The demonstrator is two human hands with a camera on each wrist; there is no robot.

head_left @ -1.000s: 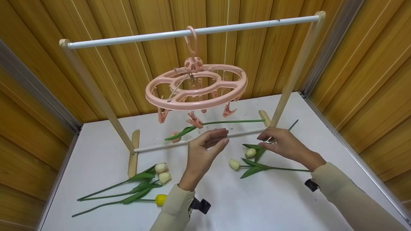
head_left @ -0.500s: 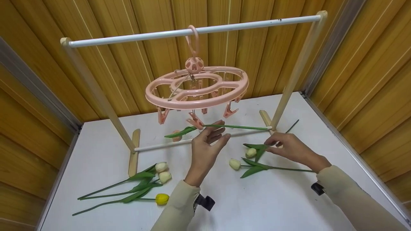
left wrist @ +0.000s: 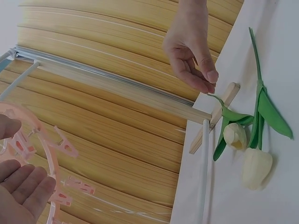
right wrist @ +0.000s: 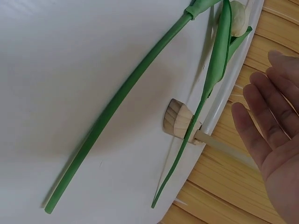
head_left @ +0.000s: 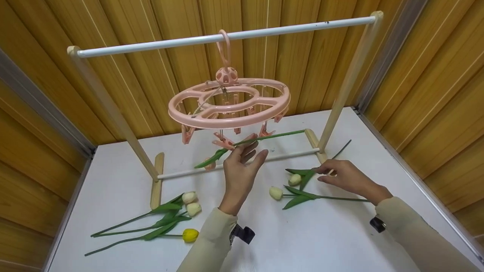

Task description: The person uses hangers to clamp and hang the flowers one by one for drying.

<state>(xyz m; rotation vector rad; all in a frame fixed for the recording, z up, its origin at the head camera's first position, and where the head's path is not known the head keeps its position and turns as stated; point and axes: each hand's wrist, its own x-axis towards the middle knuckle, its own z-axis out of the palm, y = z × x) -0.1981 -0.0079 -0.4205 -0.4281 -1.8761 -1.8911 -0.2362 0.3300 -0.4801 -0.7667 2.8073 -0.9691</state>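
My left hand [head_left: 240, 175] is raised below the pink clip hanger [head_left: 228, 122], its fingers by the green stem [head_left: 280, 136] of a flower that hangs sideways from a pink clip [head_left: 224, 142]. In the left wrist view, that hand's fingers [left wrist: 28, 189] are spread and hold nothing. A pale pink rounded shape [head_left: 210, 163] shows beside the flower's leaf; its kind is unclear. My right hand [head_left: 349, 177] hovers loosely over a white tulip [head_left: 295, 179] on the table. In the right wrist view its fingers [right wrist: 261, 112] are apart, clear of the stem.
Another white tulip [head_left: 276, 193] lies just in front. At the left lie two white tulips [head_left: 190, 197] and a yellow tulip [head_left: 190, 235]. The hanger hooks over the white top bar [head_left: 151, 46] of a wooden-legged rack, whose low bar [head_left: 287, 155] crosses behind the hands.
My left hand has moved up to the hanging stem, and the stem's right end dipped, then swung up and back. My right hand has drifted slightly right and down.
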